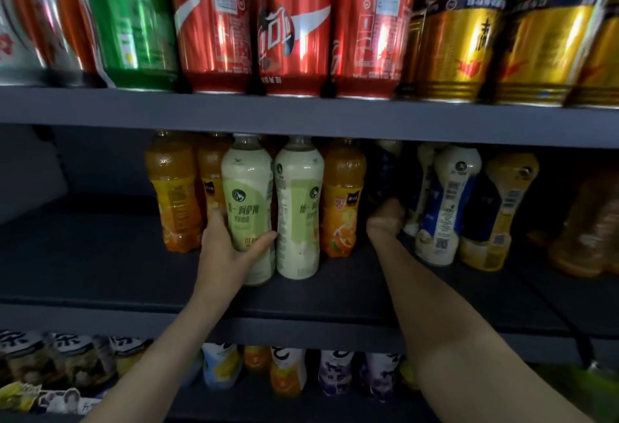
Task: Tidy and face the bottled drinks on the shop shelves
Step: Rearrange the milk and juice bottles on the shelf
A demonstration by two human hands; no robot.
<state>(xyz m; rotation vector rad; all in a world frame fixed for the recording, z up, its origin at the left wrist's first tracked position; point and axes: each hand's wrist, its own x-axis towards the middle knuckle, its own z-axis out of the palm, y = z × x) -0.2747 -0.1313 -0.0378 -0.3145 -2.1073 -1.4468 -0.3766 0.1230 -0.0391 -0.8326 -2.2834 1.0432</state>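
On the middle shelf my left hand grips the lower body of a pale green milk-tea bottle, thumb on its front. A second pale green bottle stands touching it on the right. Orange juice bottles stand behind and beside them. My right hand reaches deep into the shelf, fingers curled round a dark blue bottle that is mostly lost in shadow. White-and-blue bottles and a yellow-labelled bottle stand to its right.
The top shelf carries red cans, a green can and gold cans. The bottom shelf holds smaller bottles and jars. Brownish bottles stand at the far right of the middle shelf.
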